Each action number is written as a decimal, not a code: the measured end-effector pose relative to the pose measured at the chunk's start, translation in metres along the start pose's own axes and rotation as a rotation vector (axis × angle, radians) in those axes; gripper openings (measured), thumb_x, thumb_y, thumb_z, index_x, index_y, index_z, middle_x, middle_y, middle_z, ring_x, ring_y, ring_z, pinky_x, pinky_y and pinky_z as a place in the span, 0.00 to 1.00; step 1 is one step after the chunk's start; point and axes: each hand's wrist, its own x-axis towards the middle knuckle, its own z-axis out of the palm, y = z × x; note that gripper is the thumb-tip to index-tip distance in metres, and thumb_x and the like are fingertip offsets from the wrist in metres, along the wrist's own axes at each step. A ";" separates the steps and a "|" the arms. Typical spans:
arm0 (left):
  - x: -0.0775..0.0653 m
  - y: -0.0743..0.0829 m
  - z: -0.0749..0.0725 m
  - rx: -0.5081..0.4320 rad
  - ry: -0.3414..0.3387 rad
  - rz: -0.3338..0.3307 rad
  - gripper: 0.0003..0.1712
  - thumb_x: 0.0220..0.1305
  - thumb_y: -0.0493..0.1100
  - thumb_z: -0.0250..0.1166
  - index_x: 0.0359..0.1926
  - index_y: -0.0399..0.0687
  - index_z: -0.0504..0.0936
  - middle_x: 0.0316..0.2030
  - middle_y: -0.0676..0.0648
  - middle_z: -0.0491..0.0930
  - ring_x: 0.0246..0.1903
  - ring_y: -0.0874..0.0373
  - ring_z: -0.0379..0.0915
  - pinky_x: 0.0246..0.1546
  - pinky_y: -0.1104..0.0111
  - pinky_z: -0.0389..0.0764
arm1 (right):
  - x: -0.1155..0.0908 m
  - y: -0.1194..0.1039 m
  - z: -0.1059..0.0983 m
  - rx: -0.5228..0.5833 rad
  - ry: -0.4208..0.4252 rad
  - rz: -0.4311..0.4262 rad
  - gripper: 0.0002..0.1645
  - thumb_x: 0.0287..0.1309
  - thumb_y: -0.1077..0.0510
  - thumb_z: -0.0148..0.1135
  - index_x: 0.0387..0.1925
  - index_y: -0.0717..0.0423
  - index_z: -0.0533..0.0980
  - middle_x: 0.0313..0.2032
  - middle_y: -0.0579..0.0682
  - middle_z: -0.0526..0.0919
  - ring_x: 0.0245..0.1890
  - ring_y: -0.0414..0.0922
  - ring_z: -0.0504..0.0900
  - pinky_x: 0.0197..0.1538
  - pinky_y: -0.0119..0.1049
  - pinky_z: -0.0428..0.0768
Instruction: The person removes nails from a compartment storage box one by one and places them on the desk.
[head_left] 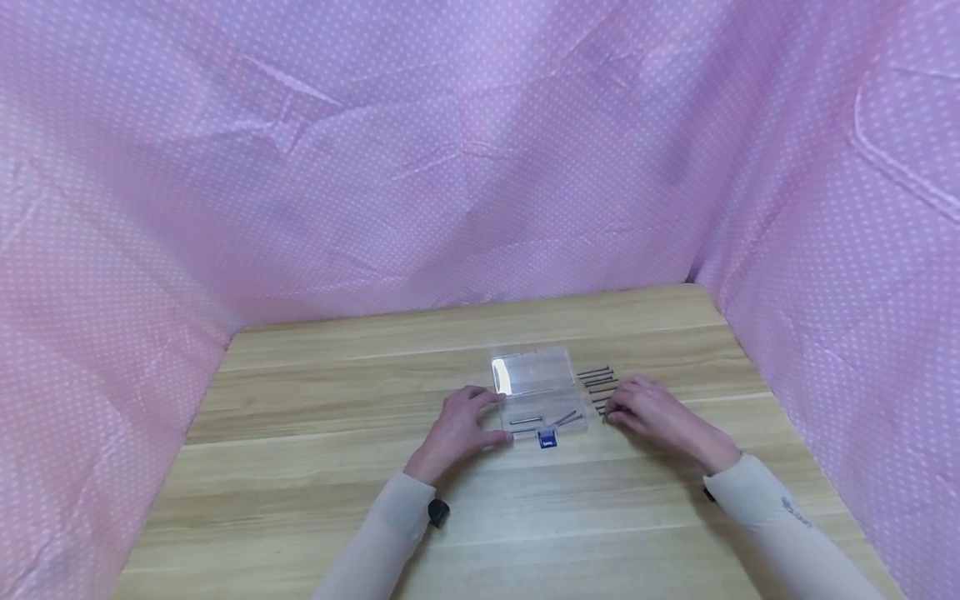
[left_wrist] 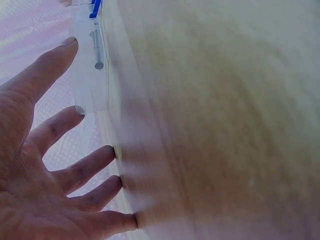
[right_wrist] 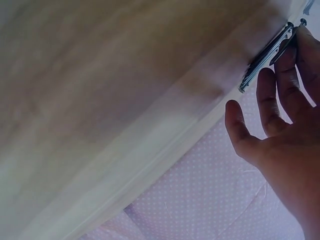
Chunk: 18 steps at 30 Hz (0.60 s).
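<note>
A clear plastic box [head_left: 542, 405] with a blue latch [head_left: 547, 438] lies on the table, its transparent lid [head_left: 534, 372] folded back. Several screws [head_left: 527, 420] lie inside it. My left hand [head_left: 461, 425] holds the box's left end between thumb and index finger; the other fingers are spread, their tips at the table. At the right of the box, more dark screws [head_left: 600, 381] lie in a row. Over the near end of this row, my right hand [head_left: 656, 414] pinches one screw [right_wrist: 286, 49] between thumb and fingertips, seen in the right wrist view.
The wooden table [head_left: 300, 467] carries the box and screws right of its middle. Pink dotted cloth [head_left: 450, 167] hangs behind it and along both sides. A dark wrist device [head_left: 438, 512] sits at the left sleeve.
</note>
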 end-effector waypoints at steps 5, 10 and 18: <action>0.000 0.000 0.001 0.000 -0.001 0.001 0.41 0.55 0.60 0.79 0.68 0.55 0.79 0.68 0.39 0.71 0.69 0.38 0.64 0.69 0.43 0.68 | 0.001 -0.001 0.001 0.017 -0.040 0.046 0.04 0.62 0.58 0.72 0.38 0.49 0.84 0.43 0.47 0.86 0.50 0.52 0.79 0.55 0.56 0.79; 0.000 0.001 0.000 0.001 0.000 0.003 0.41 0.55 0.60 0.79 0.67 0.55 0.79 0.68 0.39 0.71 0.69 0.38 0.64 0.69 0.43 0.67 | 0.001 -0.002 0.000 0.024 -0.054 0.067 0.04 0.63 0.59 0.71 0.39 0.49 0.84 0.44 0.48 0.85 0.52 0.54 0.79 0.56 0.59 0.78; 0.000 0.000 0.001 -0.001 0.003 -0.004 0.41 0.55 0.61 0.79 0.67 0.55 0.79 0.68 0.40 0.71 0.69 0.39 0.64 0.69 0.43 0.67 | 0.001 -0.002 0.000 0.014 -0.040 0.056 0.04 0.61 0.60 0.72 0.38 0.49 0.84 0.43 0.47 0.85 0.51 0.53 0.79 0.54 0.58 0.78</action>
